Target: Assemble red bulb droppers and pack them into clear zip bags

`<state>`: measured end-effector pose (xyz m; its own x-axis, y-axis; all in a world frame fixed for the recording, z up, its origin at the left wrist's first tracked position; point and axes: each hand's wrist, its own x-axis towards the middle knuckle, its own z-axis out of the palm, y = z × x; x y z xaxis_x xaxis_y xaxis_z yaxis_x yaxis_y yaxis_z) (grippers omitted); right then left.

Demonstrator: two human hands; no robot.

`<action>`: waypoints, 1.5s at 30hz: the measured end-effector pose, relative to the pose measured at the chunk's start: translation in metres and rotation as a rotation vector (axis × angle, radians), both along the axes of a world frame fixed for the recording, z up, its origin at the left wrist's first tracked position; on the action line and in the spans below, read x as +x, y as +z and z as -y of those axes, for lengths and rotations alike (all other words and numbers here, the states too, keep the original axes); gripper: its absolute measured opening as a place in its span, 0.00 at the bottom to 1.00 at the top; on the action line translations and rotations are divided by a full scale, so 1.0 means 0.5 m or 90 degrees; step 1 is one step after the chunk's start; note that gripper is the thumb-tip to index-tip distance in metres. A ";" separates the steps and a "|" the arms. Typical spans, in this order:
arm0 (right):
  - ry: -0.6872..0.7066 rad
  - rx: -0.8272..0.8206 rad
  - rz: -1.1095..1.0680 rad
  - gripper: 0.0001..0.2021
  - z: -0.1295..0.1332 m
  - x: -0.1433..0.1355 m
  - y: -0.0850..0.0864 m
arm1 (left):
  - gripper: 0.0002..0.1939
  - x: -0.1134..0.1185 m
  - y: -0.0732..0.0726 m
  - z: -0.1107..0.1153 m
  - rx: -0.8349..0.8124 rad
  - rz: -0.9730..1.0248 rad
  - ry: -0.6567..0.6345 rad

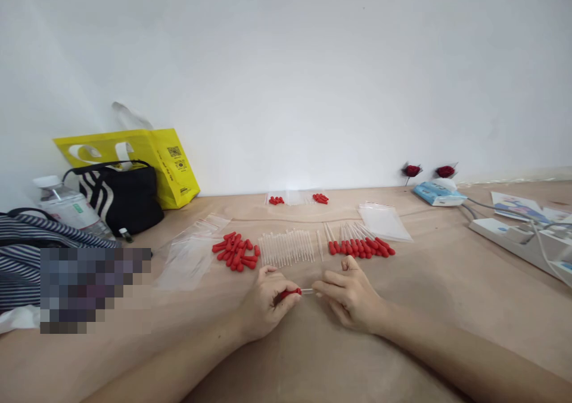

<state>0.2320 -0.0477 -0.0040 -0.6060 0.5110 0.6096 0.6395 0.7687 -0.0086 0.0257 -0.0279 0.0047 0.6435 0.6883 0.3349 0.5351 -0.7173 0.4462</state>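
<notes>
Over a dozen red rubber bulbs, over a dozen thin translucent tubes, two dark-red wrapped flowers, one yellow handled bag.

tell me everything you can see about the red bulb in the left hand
The red bulb looks like smooth rubber. It is pinched between the thumb and fingers of the left hand, which hide much of it, so its full shape cannot be told. It lies roughly sideways above the tabletop, one end facing the right hand. At that end is a thin, clear tube; how far it goes in, if at all, is too small to tell.
</notes>
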 end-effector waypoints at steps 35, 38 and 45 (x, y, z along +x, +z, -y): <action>0.021 -0.304 -0.049 0.11 0.009 -0.014 0.011 | 0.10 0.000 -0.008 -0.003 0.126 -0.006 -0.110; 0.002 -0.344 -0.048 0.11 0.004 -0.008 0.022 | 0.10 -0.002 -0.005 -0.010 0.106 -0.008 -0.107; -0.016 -0.398 -0.061 0.11 0.002 0.000 0.030 | 0.06 -0.003 -0.006 -0.010 0.123 0.055 -0.092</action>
<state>0.2321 -0.0485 0.0111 -0.5470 0.8014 0.2420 0.6309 0.5847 -0.5100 0.0241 -0.0231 0.0016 0.6939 0.5091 0.5093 0.3859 -0.8600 0.3338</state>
